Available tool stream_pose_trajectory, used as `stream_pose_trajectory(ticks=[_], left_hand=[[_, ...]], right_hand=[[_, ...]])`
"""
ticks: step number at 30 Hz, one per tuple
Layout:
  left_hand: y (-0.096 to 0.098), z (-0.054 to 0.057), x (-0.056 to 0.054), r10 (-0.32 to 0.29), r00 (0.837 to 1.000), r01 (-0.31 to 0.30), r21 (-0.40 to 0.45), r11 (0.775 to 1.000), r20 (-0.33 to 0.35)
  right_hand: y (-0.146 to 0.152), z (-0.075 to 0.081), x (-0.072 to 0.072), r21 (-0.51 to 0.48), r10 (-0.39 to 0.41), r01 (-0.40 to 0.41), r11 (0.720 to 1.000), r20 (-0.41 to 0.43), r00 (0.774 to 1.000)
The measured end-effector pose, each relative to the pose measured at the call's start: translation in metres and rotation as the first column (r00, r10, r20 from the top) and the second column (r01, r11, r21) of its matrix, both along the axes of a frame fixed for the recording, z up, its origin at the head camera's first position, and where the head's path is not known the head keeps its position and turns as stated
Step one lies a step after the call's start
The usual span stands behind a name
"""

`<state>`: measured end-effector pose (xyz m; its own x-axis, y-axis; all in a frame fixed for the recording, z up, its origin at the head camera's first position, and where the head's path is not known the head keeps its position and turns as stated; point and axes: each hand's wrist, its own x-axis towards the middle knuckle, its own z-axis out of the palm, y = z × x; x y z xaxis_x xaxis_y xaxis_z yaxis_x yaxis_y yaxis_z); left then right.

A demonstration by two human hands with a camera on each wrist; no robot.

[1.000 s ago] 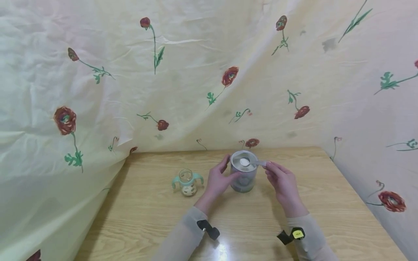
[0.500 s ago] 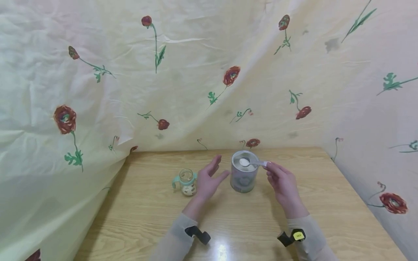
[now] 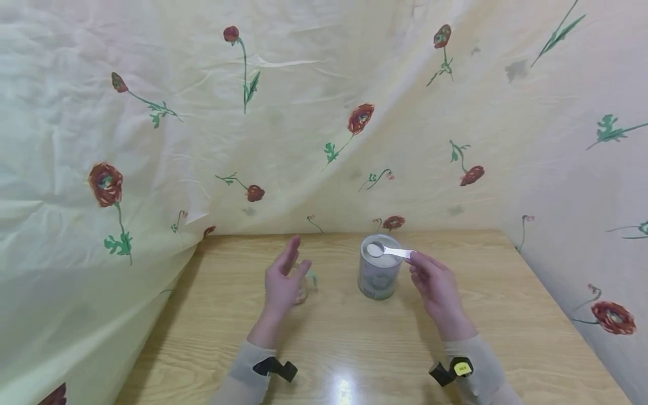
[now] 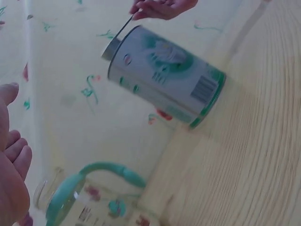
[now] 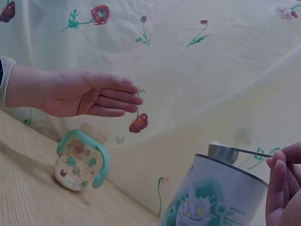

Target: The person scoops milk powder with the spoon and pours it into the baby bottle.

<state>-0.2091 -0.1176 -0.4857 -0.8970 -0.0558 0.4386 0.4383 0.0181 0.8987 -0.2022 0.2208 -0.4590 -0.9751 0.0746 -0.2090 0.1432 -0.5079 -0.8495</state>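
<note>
My right hand [image 3: 437,284] pinches the handle of a metal measuring spoon [image 5: 224,153] between thumb and fingers. White powder fills its bowl, held level just over the rim of a milk powder can [image 3: 379,279]. The can is pale, with green print and a picture of milk and flowers. My left hand [image 3: 280,284] is raised with fingers extended and thumb apart, holding nothing. In the right wrist view it hovers above a baby bottle [image 5: 77,162] with two teal handles and an uncapped neck. The head view shows the bottle mostly hidden behind that hand.
Both the can and the bottle stand on a light wooden table [image 3: 344,332], the bottle to the can's left. A cream cloth [image 3: 304,140] with red flowers hangs behind the table and along its sides.
My left hand has let go of the can and moved left to the bottle. The spoon of powder has risen slightly from the can's mouth to above its rim.
</note>
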Motion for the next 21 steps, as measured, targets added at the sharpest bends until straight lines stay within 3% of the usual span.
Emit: stream_pose_trajectory(ticks=[4,9,21], left_hand=[[-0.022,-0.005,0.000,0.058,0.998,-0.058,0.027,0.998,-0.035],[-0.046,-0.014,0.004,0.096,0.995,-0.096,0.000,0.995,-0.006],[-0.083,-0.040,-0.005,0.030,0.992,-0.006,-0.194,0.981,0.121]], right_hand=[[-0.006,0.001,0.001,0.003,0.013,-0.013,1.000,-0.007,1.000],[-0.014,0.002,0.001,0.011,0.019,-0.019,1.000,-0.028,0.999],[-0.042,0.010,0.007,-0.022,0.060,-0.062,0.998,-0.077,0.995]])
